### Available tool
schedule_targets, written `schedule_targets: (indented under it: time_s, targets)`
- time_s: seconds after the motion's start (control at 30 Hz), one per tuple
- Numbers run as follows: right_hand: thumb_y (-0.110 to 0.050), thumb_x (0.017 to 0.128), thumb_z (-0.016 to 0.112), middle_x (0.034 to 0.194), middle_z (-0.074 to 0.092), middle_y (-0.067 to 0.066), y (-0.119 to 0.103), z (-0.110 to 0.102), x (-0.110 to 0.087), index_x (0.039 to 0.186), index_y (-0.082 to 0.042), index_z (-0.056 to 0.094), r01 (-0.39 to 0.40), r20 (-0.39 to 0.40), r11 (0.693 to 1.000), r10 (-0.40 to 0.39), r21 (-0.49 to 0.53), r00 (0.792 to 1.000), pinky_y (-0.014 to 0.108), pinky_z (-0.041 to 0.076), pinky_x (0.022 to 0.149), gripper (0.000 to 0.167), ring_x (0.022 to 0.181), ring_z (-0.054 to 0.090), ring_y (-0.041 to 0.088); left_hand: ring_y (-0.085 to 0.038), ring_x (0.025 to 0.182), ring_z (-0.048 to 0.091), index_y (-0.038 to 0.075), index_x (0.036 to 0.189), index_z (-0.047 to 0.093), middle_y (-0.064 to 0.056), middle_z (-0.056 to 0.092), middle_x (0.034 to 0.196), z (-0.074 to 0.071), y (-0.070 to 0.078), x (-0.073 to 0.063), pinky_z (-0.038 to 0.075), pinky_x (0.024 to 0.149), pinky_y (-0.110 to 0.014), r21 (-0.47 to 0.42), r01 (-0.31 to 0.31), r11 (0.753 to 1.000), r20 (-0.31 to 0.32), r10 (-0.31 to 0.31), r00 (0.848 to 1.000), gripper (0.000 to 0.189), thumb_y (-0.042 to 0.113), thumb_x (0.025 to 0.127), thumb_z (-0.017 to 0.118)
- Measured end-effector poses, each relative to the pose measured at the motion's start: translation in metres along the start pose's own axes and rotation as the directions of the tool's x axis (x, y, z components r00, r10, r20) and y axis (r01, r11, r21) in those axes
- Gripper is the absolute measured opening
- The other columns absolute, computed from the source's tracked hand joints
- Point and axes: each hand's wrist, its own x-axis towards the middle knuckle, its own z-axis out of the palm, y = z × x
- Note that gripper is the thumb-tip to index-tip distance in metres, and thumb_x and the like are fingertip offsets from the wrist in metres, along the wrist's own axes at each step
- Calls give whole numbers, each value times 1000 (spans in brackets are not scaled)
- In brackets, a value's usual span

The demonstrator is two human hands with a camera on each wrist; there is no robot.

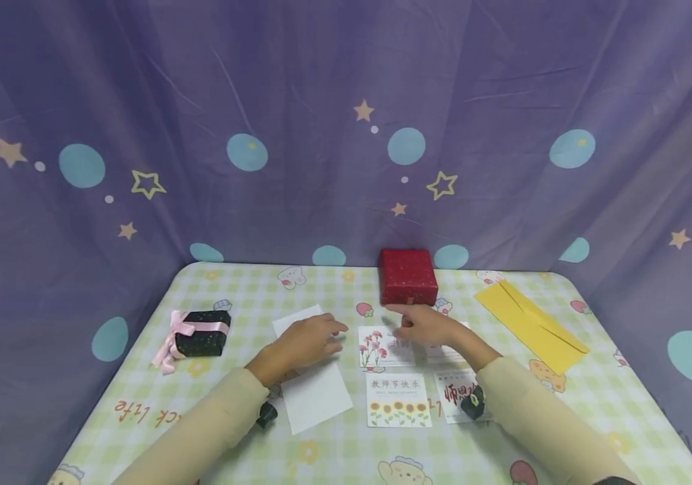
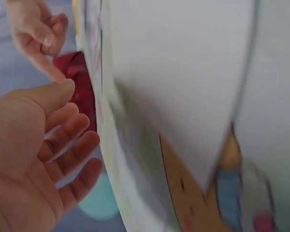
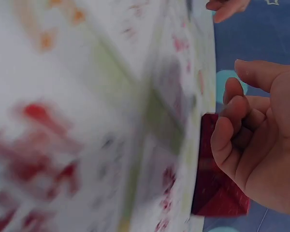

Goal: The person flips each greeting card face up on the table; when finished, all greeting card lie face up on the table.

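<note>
- Greeting cards [image 1: 399,377] lie face up in a cluster on the checked tablecloth [image 1: 564,417], near the front middle of the table between the two hands; none is lifted, so by my reading the work is at an early stage, with the cards merely laid out.
- The yellow envelope [image 1: 530,325] lies closed to the right, well apart from the cards and untouched.
- The white sheet [image 1: 312,377] lies flat under the left hand [image 1: 306,342], whose fingers are relaxed and loosely spread, resting on it without gripping.
- The red box [image 1: 408,277] sits shut at the back of the table, just beyond the right hand [image 1: 421,325].
- The right hand hovers over the flower card [image 1: 382,349], forefinger pointing toward the left hand, other fingers loosely curled, grasping nothing.
- The black box [image 1: 203,333] with a pink ribbon stands at the left, untouched.
- Writing: the sunflower card [image 1: 398,400] reads "教师节快乐"; the card under the right forearm bears large red characters, partly hidden; the cloth edge shows "Life", upside down.
</note>
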Motion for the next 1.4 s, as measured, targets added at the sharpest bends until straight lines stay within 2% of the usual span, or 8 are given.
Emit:
schedule_targets:
  time_s: [0.2, 0.37, 0.5, 0.73, 0.9, 1.0, 1.2, 1.4]
  targets:
    - [-24, 97, 65, 70, 54, -6, -20, 0, 27, 150, -8, 50, 39, -19, 999, -39, 17, 999, 26, 44, 63, 57, 62, 47, 7, -21, 105, 68, 11, 135, 65, -3, 69, 117, -14, -33, -22, 57, 90, -40, -75, 166, 983, -32, -169, 985, 45, 29, 95, 72]
    - [-22, 97, 65, 76, 59, -3, -32, 8, 50, 145, -4, 55, 76, -42, 990, -72, 121, 997, 26, 46, 64, 52, 64, 49, 8, -29, 113, 66, 5, 140, 59, -12, 65, 123, -18, -56, -41, 53, 99, -47, -111, 320, 941, -21, -324, 946, 55, 30, 93, 74]
    - [-21, 98, 64, 87, 69, 3, -42, 17, 71, 145, -2, 53, 100, -23, 978, -98, 183, 995, 25, 51, 67, 52, 68, 58, 8, -36, 116, 63, 0, 145, 53, -20, 59, 128, -14, -65, -49, 50, 103, -52, -127, 390, 912, 23, -390, 921, 66, 33, 91, 74]
    - [-21, 95, 68, 98, 71, 3, -53, 38, 101, 147, -7, 53, 59, -41, 981, -52, 183, 998, 25, 53, 79, 56, 85, 63, 9, -41, 122, 56, -4, 149, 43, -27, 52, 134, -3, -71, -50, 49, 102, -56, -106, 454, 885, 87, -446, 891, 81, 43, 90, 73]
    - [-24, 95, 71, 100, 70, 0, -61, 53, 116, 150, -14, 50, -7, -11, 990, 9, 144, 1000, 27, 50, 80, 60, 83, 59, 8, -43, 126, 54, -5, 151, 40, -29, 49, 138, -2, -74, -51, 49, 102, -57, -67, 482, 873, 101, -475, 874, 88, 46, 88, 75]
    - [-29, 94, 72, 103, 71, -2, -68, 56, 121, 151, -21, 49, -53, 0, 996, 53, 65, 999, 36, 49, 85, 62, 87, 61, 8, -42, 125, 54, -5, 151, 41, -28, 49, 137, -2, -75, -52, 50, 101, -56, -57, 486, 872, 104, -479, 871, 89, 47, 88, 75]
    - [-36, 92, 74, 114, 74, -4, -79, 56, 123, 153, -32, 46, -138, 22, 990, 138, -23, 990, 62, 42, 101, 67, 112, 66, 16, -39, 120, 56, -4, 149, 45, -25, 51, 134, -4, -73, -52, 52, 97, -54, -59, 499, 864, 90, -494, 865, 86, 46, 86, 77]
    - [-34, 89, 76, 110, 74, -5, -83, 59, 126, 152, -32, 46, -169, 25, 985, 170, -39, 985, 58, 44, 105, 70, 111, 66, 17, -37, 115, 57, -1, 147, 47, -24, 53, 129, -4, -72, -54, 53, 95, -54, -70, 518, 853, 80, -512, 855, 84, 45, 85, 79]
